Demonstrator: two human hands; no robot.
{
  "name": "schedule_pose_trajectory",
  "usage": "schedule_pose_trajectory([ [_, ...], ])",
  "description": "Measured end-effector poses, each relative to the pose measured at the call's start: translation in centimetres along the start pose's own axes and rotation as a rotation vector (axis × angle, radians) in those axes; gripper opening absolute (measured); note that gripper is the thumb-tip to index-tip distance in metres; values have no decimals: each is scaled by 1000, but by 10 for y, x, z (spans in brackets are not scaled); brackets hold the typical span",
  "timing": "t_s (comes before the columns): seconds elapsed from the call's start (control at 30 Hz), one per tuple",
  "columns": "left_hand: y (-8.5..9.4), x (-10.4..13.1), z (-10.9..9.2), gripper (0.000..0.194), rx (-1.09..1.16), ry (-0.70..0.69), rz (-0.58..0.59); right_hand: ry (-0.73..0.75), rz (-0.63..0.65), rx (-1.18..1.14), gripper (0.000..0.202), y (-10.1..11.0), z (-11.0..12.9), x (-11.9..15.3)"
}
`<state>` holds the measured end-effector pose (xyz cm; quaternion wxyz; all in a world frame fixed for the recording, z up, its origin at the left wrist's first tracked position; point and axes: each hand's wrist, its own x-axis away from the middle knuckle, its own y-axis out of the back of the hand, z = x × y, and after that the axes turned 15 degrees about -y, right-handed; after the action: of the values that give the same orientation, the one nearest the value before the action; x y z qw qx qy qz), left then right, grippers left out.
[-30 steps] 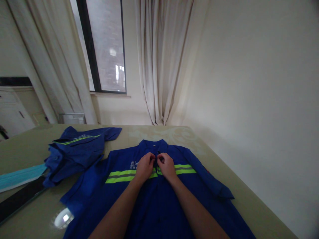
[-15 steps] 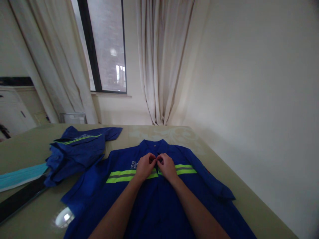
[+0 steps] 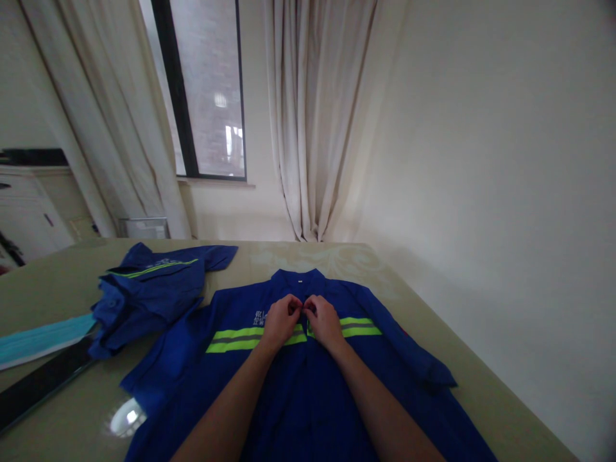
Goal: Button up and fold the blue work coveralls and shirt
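A blue work shirt (image 3: 289, 398) with yellow-green reflective bands lies spread on the table, its collar pointing away from me. My left hand (image 3: 282, 321) is closed in a pinch on the shirt's front opening, just below the collar. Right beside it, my right hand (image 3: 322, 321) pinches the other edge of the opening. The fingertips of both hands nearly meet at the middle of the chest. Whatever small part of the front lies between the fingertips is too hidden to make out.
On the left of the table (image 3: 481, 366) lies a second, crumpled blue garment (image 3: 154, 295). Near it are a light blue face mask (image 3: 43, 340) and a dark flat object (image 3: 43, 385). A wall (image 3: 505, 192) borders the right side.
Both hands remain at the same spot on the shirt, with only slight finger movement. The whole view has shifted very slightly.
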<state>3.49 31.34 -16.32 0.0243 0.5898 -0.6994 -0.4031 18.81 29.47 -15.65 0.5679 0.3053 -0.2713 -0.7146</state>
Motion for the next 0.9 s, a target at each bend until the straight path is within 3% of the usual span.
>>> schedule_pose_trajectory([
  [0.27,4,-1,-4,15,-93,-95,49,-22,-35,-184,5,-3,-4,-5],
  [0.37,7,3,-12,20,-157,-149,64,-73,10,-284,8,-7,-9,-10],
  [0.53,8,8,-21,15,-440,-199,130,-92,74,-353,16,-7,-13,-14],
  [0.77,4,5,-19,32,-537,-92,169,-12,-101,-406,28,-4,-13,-10],
  [0.83,6,12,-20,36,-533,-97,189,-17,-193,-398,30,-3,-13,-8],
  [0.9,14,27,-19,53,-512,-167,258,-11,-280,-375,32,2,-15,-5],
])
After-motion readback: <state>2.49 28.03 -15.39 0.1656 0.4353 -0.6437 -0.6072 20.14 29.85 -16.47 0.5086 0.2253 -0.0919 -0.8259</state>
